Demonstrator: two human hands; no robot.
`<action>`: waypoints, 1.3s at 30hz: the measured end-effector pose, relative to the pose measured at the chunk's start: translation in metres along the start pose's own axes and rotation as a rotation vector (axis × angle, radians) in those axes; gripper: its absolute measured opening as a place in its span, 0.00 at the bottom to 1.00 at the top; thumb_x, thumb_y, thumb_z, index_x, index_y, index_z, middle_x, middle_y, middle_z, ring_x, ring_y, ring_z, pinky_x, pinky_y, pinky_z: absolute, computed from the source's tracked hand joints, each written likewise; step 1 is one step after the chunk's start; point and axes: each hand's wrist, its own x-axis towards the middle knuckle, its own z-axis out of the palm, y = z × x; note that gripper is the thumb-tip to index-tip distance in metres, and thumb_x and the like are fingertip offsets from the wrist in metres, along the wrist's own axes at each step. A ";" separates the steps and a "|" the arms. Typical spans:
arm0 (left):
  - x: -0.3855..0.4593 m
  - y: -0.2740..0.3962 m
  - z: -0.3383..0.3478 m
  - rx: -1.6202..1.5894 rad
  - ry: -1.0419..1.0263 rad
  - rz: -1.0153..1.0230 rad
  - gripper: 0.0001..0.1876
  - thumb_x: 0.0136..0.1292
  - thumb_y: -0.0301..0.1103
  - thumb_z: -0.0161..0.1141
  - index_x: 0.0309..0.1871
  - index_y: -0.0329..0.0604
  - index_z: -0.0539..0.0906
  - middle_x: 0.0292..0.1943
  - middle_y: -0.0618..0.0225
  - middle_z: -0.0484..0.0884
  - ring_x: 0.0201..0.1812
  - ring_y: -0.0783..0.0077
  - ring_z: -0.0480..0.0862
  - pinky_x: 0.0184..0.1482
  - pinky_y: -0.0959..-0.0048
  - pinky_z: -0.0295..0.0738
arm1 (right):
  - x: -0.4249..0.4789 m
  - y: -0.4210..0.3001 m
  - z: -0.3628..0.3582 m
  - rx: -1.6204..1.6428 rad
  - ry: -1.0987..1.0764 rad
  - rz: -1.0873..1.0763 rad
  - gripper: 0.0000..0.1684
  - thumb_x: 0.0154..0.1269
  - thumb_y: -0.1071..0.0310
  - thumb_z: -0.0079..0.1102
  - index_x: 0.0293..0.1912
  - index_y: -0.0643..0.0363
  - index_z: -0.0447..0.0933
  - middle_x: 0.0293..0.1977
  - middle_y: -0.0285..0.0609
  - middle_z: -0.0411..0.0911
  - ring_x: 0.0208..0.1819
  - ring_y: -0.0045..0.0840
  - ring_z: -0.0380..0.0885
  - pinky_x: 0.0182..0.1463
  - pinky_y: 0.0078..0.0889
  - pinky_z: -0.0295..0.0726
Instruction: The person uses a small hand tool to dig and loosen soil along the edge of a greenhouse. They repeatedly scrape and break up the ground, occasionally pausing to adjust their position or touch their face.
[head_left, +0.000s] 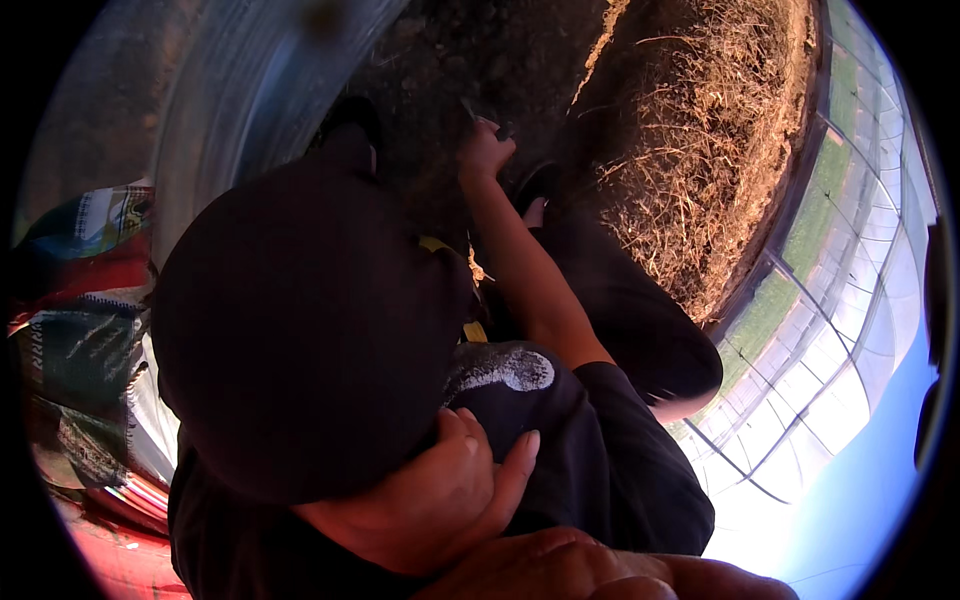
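My right hand (487, 150) reaches down over dark soil (435, 67). It grips a small hand tool (505, 133); a dark end shows on one side of the fist and a thin pale blade-like tip on the other. Its exact kind is too dim to tell. Nearer the camera, my left hand (450, 487) has bent fingers, its thumb apart, beside dark cloth with a white print (517, 371). A large rounded shape in dark cloth (307, 315), a knee or a cap, hides much of the ground. Skin with knuckles (570, 562) crosses the bottom edge; whose is unclear.
Two dark shoes (352, 116) (536, 184) stand on the soil, and a bent dark-clothed knee (690, 367) juts right. Dry straw (697, 165) covers a sunlit strip. Clear plastic sheeting (217, 112) and printed sacks (82, 352) lie left. A framed greenhouse wall (832, 300) rises at right.
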 end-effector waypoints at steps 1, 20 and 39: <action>-0.001 -0.001 0.003 0.025 0.021 0.026 0.25 0.67 0.47 0.39 0.37 0.48 0.89 0.22 0.69 0.84 0.29 0.74 0.83 0.53 0.70 0.72 | 0.000 -0.002 0.002 0.210 -0.095 0.261 0.10 0.64 0.71 0.50 0.29 0.64 0.76 0.14 0.25 0.61 0.14 0.16 0.62 0.19 0.25 0.61; 0.012 0.002 -0.004 -0.067 -0.107 -0.096 0.24 0.64 0.47 0.41 0.36 0.46 0.89 0.21 0.68 0.84 0.27 0.74 0.82 0.50 0.73 0.71 | -0.033 -0.069 0.056 -0.496 -0.162 0.017 0.08 0.56 0.74 0.53 0.24 0.67 0.69 0.18 0.37 0.69 0.18 0.30 0.71 0.24 0.31 0.70; 0.006 0.005 0.004 0.106 0.086 -0.035 0.24 0.64 0.47 0.41 0.33 0.45 0.89 0.20 0.68 0.84 0.27 0.74 0.82 0.49 0.73 0.72 | 0.003 -0.189 0.021 0.005 -0.548 -0.346 0.09 0.68 0.71 0.55 0.40 0.68 0.80 0.17 0.29 0.67 0.18 0.13 0.64 0.25 0.20 0.65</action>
